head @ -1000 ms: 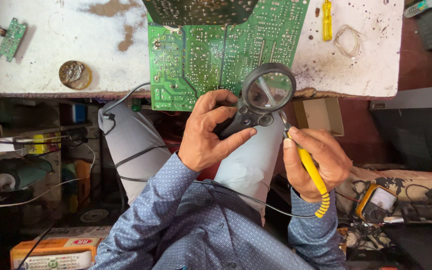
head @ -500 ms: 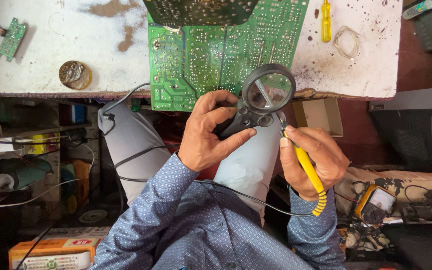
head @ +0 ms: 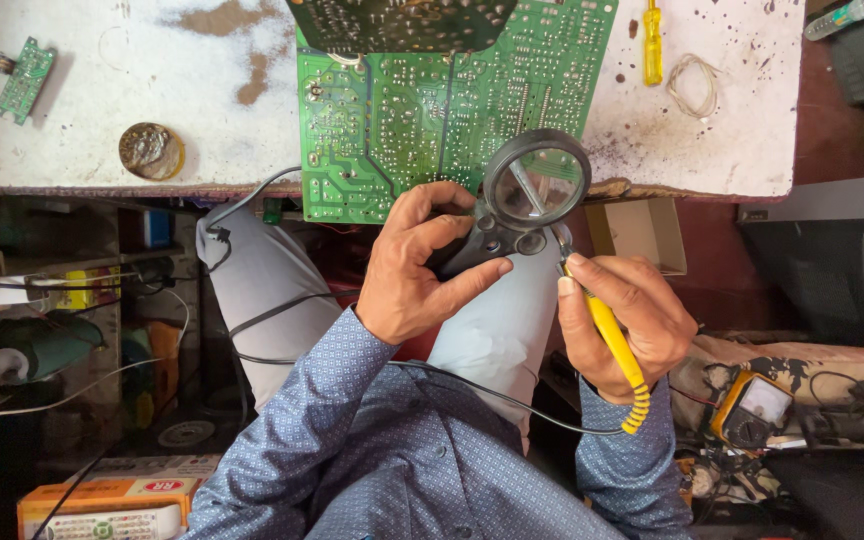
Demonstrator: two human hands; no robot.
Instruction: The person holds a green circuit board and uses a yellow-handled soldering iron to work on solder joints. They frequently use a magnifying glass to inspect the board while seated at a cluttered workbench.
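Note:
My left hand [head: 422,265] grips the black handle of a round magnifying glass [head: 535,183], holding its lens over the lower right part of a large green circuit board [head: 402,110] that lies solder side up on the white worktable [head: 102,90]. My right hand [head: 627,320] holds a yellow-handled soldering iron [head: 614,345] like a pen. Its tip points up toward the board's edge, just under the lens. A black cord runs from the iron's handle across my lap.
A small green board [head: 24,80] and a round tin [head: 151,151] lie at the table's left. A yellow screwdriver [head: 653,42] and a coil of solder wire [head: 692,85] lie at its right. A yellow multimeter [head: 752,410] sits low on the right; boxes stand at the lower left.

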